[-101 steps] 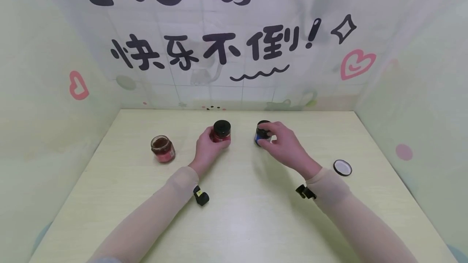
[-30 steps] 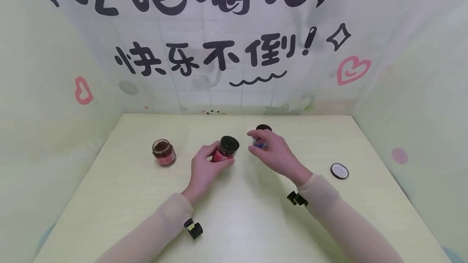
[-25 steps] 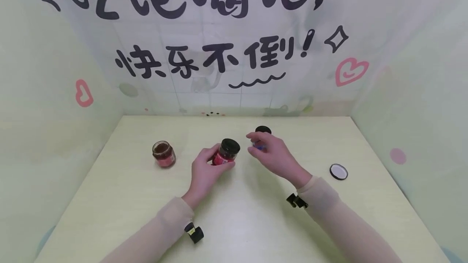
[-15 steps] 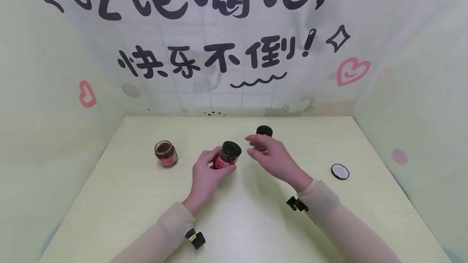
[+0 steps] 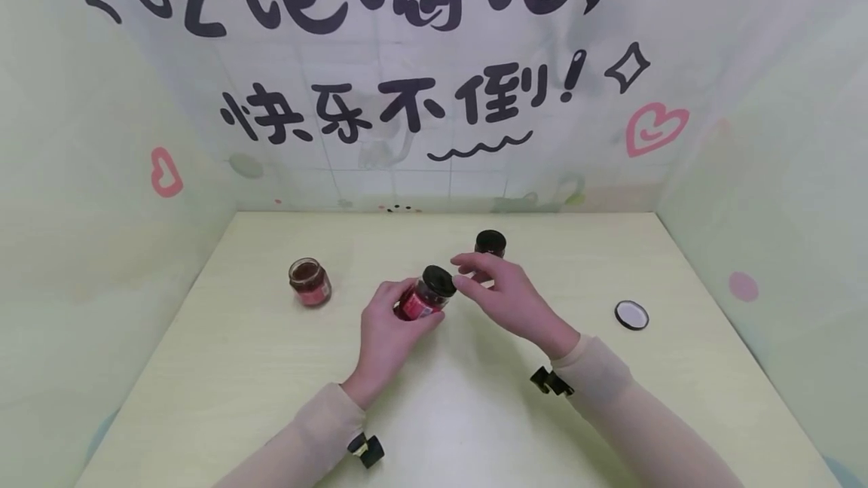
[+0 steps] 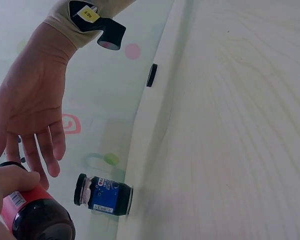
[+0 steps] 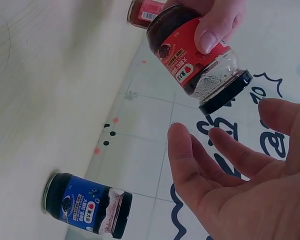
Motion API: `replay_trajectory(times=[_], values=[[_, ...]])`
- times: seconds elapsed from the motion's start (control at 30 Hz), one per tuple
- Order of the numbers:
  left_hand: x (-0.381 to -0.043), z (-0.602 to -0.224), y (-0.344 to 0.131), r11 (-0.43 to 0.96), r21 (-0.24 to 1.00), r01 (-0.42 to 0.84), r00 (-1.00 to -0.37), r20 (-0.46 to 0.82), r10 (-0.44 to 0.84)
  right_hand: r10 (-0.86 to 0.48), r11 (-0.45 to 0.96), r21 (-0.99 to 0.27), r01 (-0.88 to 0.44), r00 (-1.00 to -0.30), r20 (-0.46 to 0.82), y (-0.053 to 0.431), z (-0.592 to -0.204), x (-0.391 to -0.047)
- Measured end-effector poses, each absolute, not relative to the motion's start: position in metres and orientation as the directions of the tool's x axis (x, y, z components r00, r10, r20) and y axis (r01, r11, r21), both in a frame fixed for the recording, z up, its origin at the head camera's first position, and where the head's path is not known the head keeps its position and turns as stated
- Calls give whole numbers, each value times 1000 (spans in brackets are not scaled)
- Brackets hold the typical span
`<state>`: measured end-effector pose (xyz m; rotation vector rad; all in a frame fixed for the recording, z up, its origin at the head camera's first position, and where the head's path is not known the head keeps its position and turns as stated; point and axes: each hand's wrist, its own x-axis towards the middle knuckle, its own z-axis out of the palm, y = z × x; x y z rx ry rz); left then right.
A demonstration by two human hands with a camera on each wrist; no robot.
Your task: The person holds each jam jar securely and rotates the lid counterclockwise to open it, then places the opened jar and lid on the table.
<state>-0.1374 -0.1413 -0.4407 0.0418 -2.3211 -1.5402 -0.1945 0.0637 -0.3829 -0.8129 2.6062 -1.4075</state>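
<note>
Left hand (image 5: 388,333): its fingers and thumb wrap round the red jar and hold it well.
Right hand (image 5: 511,294): it has hold of nothing; its fingers bend a little, with a wide gap between thumb and fingers.
Red jar (image 5: 422,301): it is in the left hand, up off the bench, tipped so that its top leans toward the right hand. It has a red label with a picture and writing.
Black lid (image 7: 226,93): it is on the red jar. The right fingertips are near it, and the right wrist view shows a small gap between them.
Blue jar (image 7: 84,205): it stands upright on the bench, just past the right hand, with a dark lid on top and a blue label. In the head view the hand hides its lower part.
Open jar (image 5: 312,292): it stands off to the left of the left hand, its top bare, with dark red-brown stuff inside and a pink-red label.
Loose lid (image 5: 632,315): it lies flat out to the right, white inside facing up, with a dark rim.
Bench (image 5: 441,413): pale and smooth, under all of this.
Back wall (image 5: 380,183): big black writing, a wavy line and a pink heart.
</note>
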Motion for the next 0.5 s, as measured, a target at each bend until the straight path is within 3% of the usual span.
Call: replay_trajectory(times=[0.5], values=[[-131,-445,-134,553,798,238,-916,374,-145,-487,458,-793,-401,-860,153,56,-386,-193]])
